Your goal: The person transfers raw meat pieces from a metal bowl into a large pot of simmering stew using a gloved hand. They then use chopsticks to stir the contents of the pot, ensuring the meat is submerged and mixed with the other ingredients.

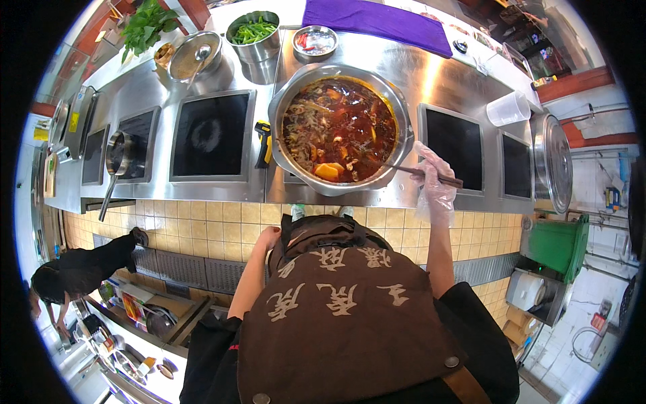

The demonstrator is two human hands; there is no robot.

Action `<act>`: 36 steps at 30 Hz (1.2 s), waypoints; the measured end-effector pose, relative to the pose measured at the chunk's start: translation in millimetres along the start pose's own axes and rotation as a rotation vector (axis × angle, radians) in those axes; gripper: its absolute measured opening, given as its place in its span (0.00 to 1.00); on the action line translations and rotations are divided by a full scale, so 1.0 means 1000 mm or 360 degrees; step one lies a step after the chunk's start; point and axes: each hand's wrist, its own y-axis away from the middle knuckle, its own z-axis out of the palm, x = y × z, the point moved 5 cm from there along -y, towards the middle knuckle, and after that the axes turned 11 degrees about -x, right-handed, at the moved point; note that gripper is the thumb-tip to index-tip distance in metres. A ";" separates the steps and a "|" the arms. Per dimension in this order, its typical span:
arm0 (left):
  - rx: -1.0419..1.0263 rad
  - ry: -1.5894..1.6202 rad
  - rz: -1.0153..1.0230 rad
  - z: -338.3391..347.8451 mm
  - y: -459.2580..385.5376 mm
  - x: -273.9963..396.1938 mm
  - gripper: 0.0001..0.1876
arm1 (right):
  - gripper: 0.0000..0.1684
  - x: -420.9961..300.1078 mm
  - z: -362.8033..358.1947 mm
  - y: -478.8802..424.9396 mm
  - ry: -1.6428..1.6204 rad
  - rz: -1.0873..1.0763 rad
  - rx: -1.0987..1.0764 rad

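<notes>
My right hand [435,174], in a clear plastic glove, holds a pair of dark chopsticks [404,168]. Their tips reach into the lower right side of a large steel pot [405,129]. Inside it is a dark red oily broth [353,121] with meat pieces, greyish strips and yellow slices [328,171]. My left hand [270,236] hangs low beside my brown apron [343,323], off the counter. Its fingers are partly hidden, so I cannot tell whether they grip anything. The apron bears writing.
Left of the pot lies a black-and-yellow infrared thermometer [263,144]. Behind stand a steel bucket of green vegetables [252,31], a bowl with a ladle [194,58], and a dish with red peppers [315,40]. A saucepan [117,154] sits left; its handle overhangs the edge. A person [81,272] bends behind-left.
</notes>
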 end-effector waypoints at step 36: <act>-0.0075 -0.0126 -0.0027 0.002 -0.027 -0.004 0.18 | 0.10 0.154 -0.045 0.080 -0.1525 0.0670 0.1004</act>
